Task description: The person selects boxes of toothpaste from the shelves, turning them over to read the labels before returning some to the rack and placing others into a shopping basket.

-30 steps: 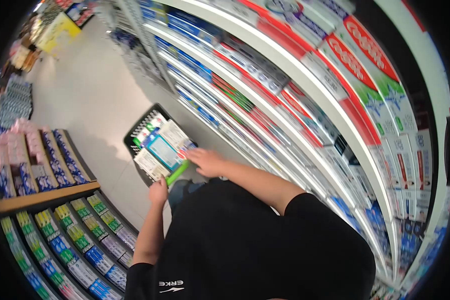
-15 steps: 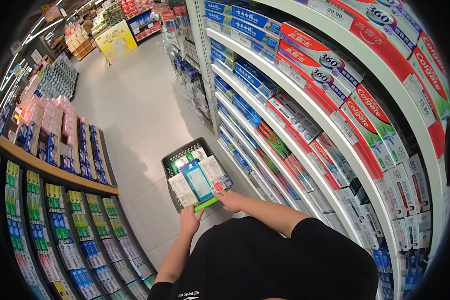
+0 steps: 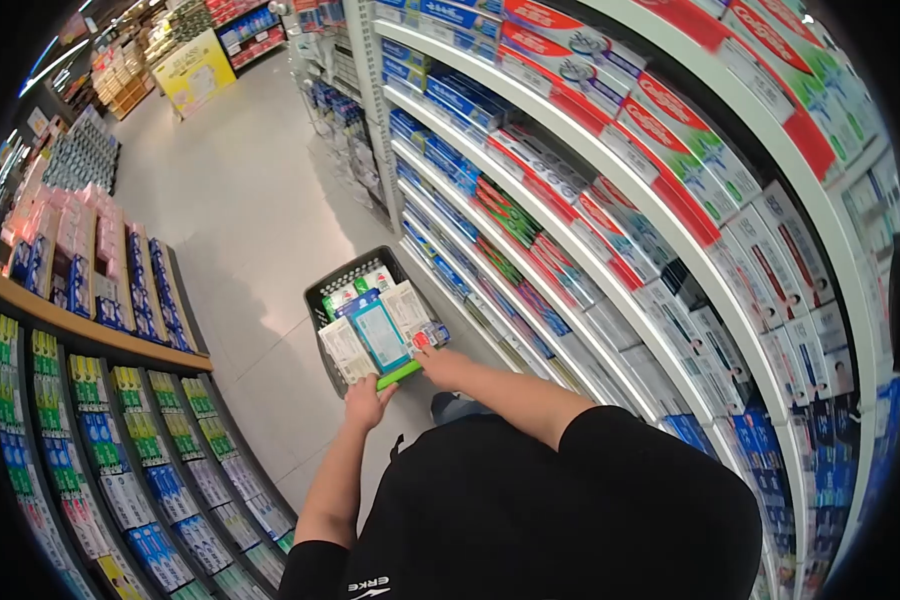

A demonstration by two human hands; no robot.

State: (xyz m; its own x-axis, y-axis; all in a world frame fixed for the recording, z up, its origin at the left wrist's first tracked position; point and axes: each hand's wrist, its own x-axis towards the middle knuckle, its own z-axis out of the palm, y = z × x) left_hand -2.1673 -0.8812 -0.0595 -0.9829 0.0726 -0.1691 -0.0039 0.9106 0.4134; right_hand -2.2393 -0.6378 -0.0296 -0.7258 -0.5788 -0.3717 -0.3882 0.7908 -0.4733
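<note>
Both of my hands are closed on the bright green handle (image 3: 400,376) of a dark grey shopping basket (image 3: 346,272). My left hand (image 3: 368,402) wraps the handle's left end. My right hand (image 3: 444,366) grips the other end, close to a small box with a red round mark. Inside the basket lie several packs: a teal-and-white flat pack (image 3: 381,337) in the middle, whitish packs on either side, and green-and-white items at the far end. Their exact kinds are too small to read.
On the right, tall shelves hold toothpaste boxes (image 3: 670,115) behind white shelf edges. Toothbrush packs fill a low rack (image 3: 150,440) on the left, with pink packs (image 3: 80,225) beyond. A tiled aisle (image 3: 240,190) runs ahead to a yellow sign (image 3: 194,72).
The shelves and aisle have shifted left and slightly up in view. The basket appears a little further up and left, still held by both hands. Part of a leg now shows below the handle.
</note>
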